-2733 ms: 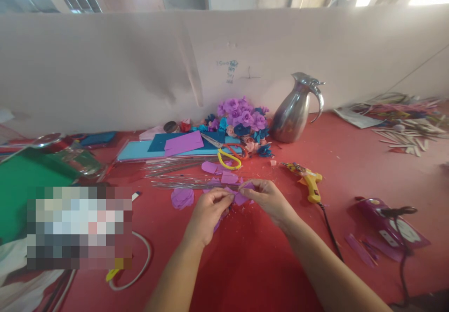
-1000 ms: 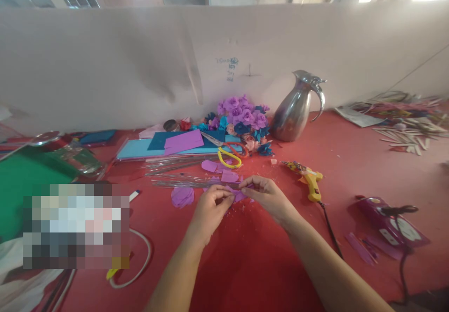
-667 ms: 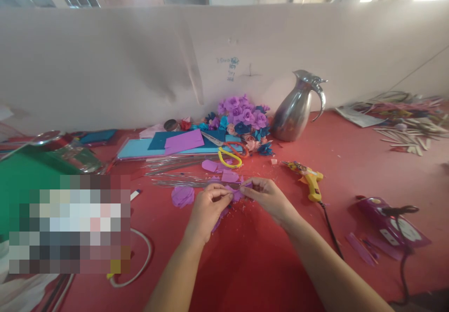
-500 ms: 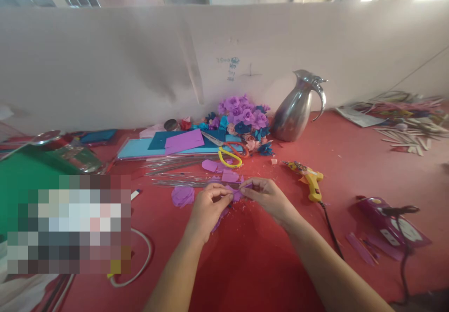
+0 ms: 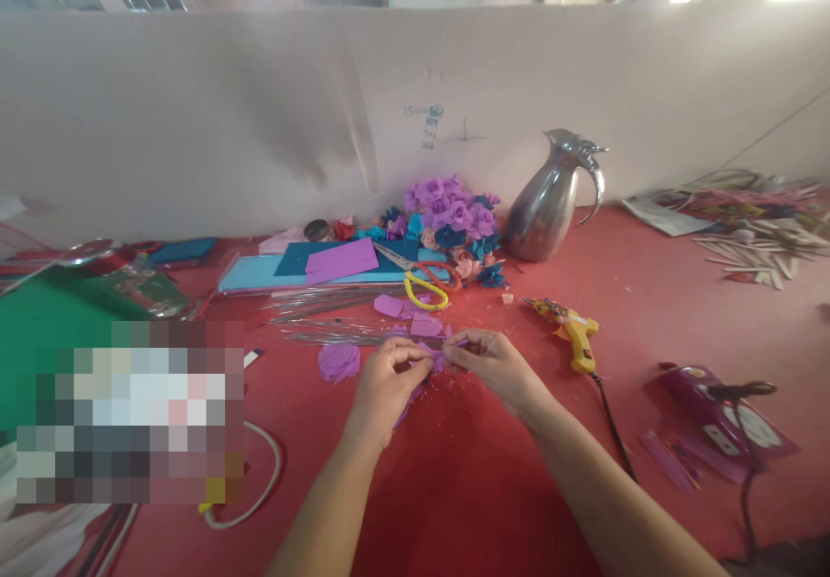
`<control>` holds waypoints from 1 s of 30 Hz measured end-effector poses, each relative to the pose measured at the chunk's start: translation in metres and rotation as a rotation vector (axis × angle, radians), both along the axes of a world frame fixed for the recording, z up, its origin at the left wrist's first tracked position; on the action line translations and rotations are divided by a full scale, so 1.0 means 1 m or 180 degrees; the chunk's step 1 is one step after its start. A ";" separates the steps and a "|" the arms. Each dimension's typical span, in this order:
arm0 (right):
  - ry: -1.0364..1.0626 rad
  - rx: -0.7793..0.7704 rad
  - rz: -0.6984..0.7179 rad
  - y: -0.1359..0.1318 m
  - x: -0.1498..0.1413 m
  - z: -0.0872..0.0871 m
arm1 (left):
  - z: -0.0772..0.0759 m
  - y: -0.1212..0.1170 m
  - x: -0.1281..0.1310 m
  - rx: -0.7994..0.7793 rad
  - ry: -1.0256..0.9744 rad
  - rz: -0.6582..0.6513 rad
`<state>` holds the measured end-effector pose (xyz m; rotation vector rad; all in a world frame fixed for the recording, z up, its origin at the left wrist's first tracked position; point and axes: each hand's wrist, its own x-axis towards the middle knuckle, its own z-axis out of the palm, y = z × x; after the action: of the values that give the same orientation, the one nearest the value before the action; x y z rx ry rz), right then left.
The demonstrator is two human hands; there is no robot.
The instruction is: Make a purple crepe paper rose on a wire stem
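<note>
My left hand [image 5: 387, 384] and my right hand [image 5: 496, 365] meet over the red table [image 5: 467, 482], both pinched on a small purple foam piece [image 5: 436, 357] held between them. Part of that piece hangs below my left fingers. Loose purple foam petals [image 5: 424, 326] and a rolled purple foam flower [image 5: 337, 361] lie just beyond my hands, beside a bundle of thin metal wires [image 5: 324, 335]. A yellow glue gun [image 5: 574, 335] rests to the right of my right hand.
Yellow-handled scissors [image 5: 424, 290] lie on blue and purple foam sheets [image 5: 324, 267]. Finished foam flowers [image 5: 447, 218] and a steel jug [image 5: 548, 201] stand by the white wall. A purple device with a cable [image 5: 726, 413] sits right, green material [image 5: 45, 326] left, sticks [image 5: 752, 248] far right.
My hands have stayed in nearly the same place, with the fingers shifting slightly on the purple foam piece and drawing it closer together.
</note>
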<state>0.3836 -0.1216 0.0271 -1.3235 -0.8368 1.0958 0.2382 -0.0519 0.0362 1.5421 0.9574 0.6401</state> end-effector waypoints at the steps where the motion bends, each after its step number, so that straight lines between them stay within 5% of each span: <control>1: -0.0001 0.0010 0.0012 0.000 0.000 0.000 | 0.000 0.000 0.000 -0.0005 0.0001 0.0005; 17: -0.0169 0.0066 -0.0053 -0.002 0.004 0.001 | 0.002 0.001 -0.002 0.0197 0.0218 -0.0256; 30: -0.0158 0.0010 0.0050 0.000 0.003 -0.003 | -0.001 0.001 -0.001 0.0005 0.0067 0.0039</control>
<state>0.3861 -0.1218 0.0241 -1.3481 -0.8865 1.0773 0.2371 -0.0507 0.0351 1.5482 0.9829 0.6346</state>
